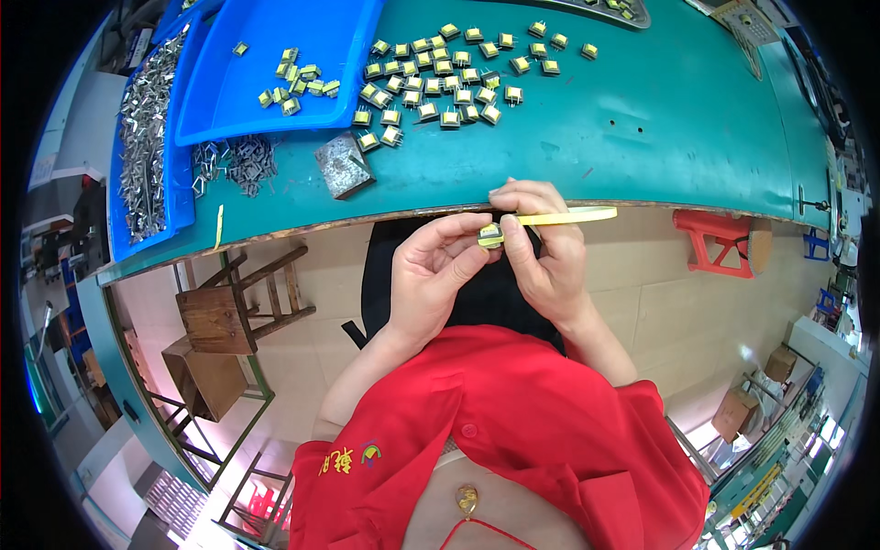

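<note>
Red shirt cloth [541, 376] lies nearest, before one wide green table [678, 165]. One blue tray [321, 27], far left, holds about a dozen components [291, 106]; one blue bin [181, 197] left of it is full of metal clips [147, 128]. Off the table's near edge, the right hand [555, 261] grips one yellow strip [582, 216]; the left hand [426, 275] pinches one small component [491, 236] between thumb and fingertips. Roughly forty others lie loose beyond.

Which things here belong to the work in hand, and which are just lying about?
In the work:
component in the left hand
yellow strip in the right hand
probably, similar components on the green table
perhaps, metal pieces

Apparently just lying about:
wooden stool
red stool
cardboard box
</note>
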Demonstrator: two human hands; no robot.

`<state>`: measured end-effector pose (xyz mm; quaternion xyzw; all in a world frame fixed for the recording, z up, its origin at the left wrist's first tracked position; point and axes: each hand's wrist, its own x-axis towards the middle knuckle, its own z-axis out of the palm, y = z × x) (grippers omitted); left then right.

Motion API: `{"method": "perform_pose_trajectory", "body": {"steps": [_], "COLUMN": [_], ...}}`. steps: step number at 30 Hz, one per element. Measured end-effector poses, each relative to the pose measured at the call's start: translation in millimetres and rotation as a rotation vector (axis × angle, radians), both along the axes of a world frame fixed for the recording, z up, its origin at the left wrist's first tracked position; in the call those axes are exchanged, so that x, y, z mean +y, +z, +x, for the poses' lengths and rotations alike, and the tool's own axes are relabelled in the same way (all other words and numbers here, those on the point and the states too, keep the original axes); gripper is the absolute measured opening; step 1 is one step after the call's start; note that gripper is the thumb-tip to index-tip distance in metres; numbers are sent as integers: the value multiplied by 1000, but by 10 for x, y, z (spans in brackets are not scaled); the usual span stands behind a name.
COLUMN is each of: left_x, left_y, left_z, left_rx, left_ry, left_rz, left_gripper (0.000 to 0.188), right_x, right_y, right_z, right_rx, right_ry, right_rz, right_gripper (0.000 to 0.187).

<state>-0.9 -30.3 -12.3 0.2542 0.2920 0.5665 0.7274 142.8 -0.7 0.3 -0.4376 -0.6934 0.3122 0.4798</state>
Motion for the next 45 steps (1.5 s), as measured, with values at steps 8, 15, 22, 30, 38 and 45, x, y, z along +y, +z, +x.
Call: {"method": "perform_pose_trajectory", "body": {"steps": [8,15,22,30,38,45], "left_x": [4,-29,-34,-39,-7,9], "left_y": [9,-63,-68,-78,-12,18], "left_z": [-56,-87,-89,-91,-37,-39], "left_rx": [53,-21,-75,-88,-135,-112], "left_ry": [27,0,-35,-43,-45,-24], "left_rz": [-21,-14,14,36,1,-131], "left_gripper": [25,25,25,24,30,30], "right_x": [-26,14,16,5,-5,-14], "right_y": [-34,50,31,3,-24,-41], "right_z": [89,68,56,24,-15,16], "right_rx": [279,31,-15,-3,-3,98], "right_ry": [152,124,91,90,59,69], "right_rz": [-116,36,52,28,17,-49], "right_gripper": [20,19,18,16,16,19]}}
